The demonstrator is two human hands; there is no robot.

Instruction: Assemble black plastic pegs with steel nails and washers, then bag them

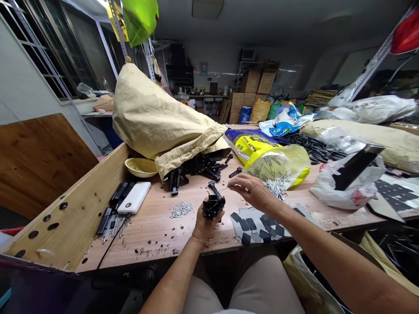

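Note:
My left hand point(202, 229) is wrapped round a bunch of black plastic parts point(214, 207), held upright just above the table's front half. One longer black piece sticks up out of the bunch. To the right of it, my right hand point(250, 190) pinches a thin metal bolt point(224, 189) between thumb and fingertips, its free end pointing left toward the parts. A small heap of metal nuts point(181, 209) lies left of my left hand. Long bolts point(277, 185) spill from a yellow bag point(257, 150) beyond my right wrist.
A big tan sack point(157, 117) lies tipped over, black parts point(206, 165) spilling from its mouth. On the left are a white power bank point(135, 197), a yellow bowl point(140, 167) and a wooden side board point(70, 213). A sheet of black pads point(250, 223) lies under my right forearm.

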